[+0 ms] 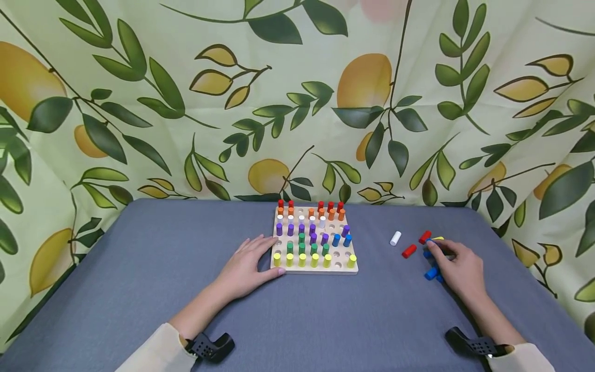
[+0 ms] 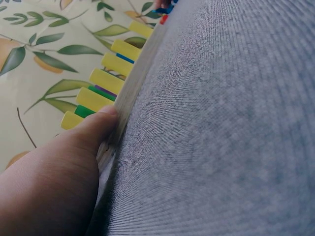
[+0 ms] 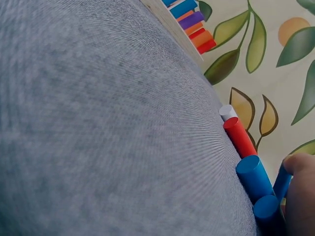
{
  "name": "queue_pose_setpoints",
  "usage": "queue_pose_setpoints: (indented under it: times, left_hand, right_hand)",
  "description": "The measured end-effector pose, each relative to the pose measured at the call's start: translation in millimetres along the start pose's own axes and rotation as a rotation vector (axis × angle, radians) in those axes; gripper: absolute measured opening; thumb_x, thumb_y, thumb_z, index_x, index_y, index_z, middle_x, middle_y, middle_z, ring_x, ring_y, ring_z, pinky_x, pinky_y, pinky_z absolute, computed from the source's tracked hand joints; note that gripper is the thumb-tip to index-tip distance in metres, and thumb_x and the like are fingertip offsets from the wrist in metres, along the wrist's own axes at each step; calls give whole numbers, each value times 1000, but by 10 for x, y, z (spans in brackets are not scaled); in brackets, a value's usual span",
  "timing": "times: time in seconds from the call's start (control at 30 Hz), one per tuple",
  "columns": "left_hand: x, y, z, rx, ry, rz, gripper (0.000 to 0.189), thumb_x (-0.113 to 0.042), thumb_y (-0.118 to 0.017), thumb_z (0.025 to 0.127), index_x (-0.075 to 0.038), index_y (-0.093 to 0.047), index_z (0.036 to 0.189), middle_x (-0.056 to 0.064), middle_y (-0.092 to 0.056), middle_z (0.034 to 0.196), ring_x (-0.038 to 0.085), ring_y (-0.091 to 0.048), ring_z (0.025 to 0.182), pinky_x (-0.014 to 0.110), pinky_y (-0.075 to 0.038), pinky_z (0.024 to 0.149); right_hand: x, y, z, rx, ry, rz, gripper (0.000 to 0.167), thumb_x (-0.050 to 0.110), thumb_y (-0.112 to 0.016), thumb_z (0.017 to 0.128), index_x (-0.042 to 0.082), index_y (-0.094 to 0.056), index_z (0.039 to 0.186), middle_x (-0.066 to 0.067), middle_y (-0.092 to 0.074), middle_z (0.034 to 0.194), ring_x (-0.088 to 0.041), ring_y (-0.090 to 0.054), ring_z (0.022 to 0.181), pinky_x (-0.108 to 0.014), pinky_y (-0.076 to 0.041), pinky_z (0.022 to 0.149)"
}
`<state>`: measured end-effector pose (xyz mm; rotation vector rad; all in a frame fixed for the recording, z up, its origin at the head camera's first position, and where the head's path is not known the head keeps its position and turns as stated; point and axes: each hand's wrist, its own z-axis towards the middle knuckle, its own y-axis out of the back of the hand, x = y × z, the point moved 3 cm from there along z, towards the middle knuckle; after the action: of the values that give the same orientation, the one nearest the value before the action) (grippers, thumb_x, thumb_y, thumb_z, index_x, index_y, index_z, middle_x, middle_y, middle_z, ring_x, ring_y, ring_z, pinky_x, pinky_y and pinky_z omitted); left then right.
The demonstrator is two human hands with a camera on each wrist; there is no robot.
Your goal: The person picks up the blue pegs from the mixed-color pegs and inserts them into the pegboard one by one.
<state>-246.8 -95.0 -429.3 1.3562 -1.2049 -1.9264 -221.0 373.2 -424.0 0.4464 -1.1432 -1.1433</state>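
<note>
Right hand (image 1: 461,266) pinches a blue peg (image 3: 282,183) beside loose blue pegs (image 1: 431,274), well right of the pegboard (image 1: 316,271), which the unclenched left hand (image 1: 246,267) touches; a brushing knuckle (they lie close) could set neighbours rolling.

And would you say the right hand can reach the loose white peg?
Probably yes: the white peg lies nearby with only red pegs between, though the right hand seems to pinch a blue peg.
</note>
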Motion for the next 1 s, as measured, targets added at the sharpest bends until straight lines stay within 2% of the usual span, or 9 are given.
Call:
queue_pose_setpoints:
  times: [0.1, 0.3, 0.37, 0.63, 0.93, 1.0]
  left_hand:
    - [6, -8, 3, -1, -3, 4, 80, -61, -68, 88, -18, -48, 152, 7, -50, 156, 32, -35, 152, 56, -21, 128]
    - [4, 0, -1, -6, -3, -1, 80, -61, -68, 88, -18, -47, 152, 7, -50, 156, 32, -35, 153, 56, -20, 128]
    - [1, 1, -4, -6, -5, -1, 80, -60, -69, 88, -18, -47, 152, 7, -50, 155, 32, -35, 153, 56, -20, 128]
    - [2, 0, 2, -5, -6, -2, 79, -61, -68, 88, -18, -48, 152, 7, -50, 155, 32, -35, 152, 56, -21, 128]
    - [21, -4, -3, -7, -10, -1, 80, -61, -68, 88, -19, -47, 152, 6, -50, 156, 32, -34, 153, 56, -20, 128]
    - [17, -11, -1, -4, -9, -1, 79, -61, -68, 88, -19, -47, 152, 6, -50, 156, 32, -34, 153, 56, -20, 128]
  right_hand:
    - [10, -5, -6, 7, 18, -4, 40, 40, -61, 100, 5, -75, 111, -20, -74, 97, -24, -63, 82, -27, -42, 63]
    - [28, -22, -5, 28, 77, -18, 36, 36, -60, 101, 3, -74, 109, -23, -72, 99, -37, -65, 90, -48, -49, 71]
    - [28, -22, -10, 15, 87, -18, 34, 34, -62, 100, 2, -74, 108, -22, -72, 98, -37, -65, 88, -47, -49, 69]
    - [82, 14, -19, -35, 168, -38, 25, 29, -72, 93, 5, -77, 102, -19, -73, 92, -25, -63, 73, -26, -43, 57]
    - [80, 20, -11, -70, 179, -30, 25, 20, -65, 97, 4, -74, 112, -21, -74, 98, -27, -62, 74, -25, -42, 55]
    - [75, 29, -22, -87, 187, -27, 24, 17, -65, 96, 3, -74, 113, -21, -74, 98, -23, -60, 72, -24, -40, 55]
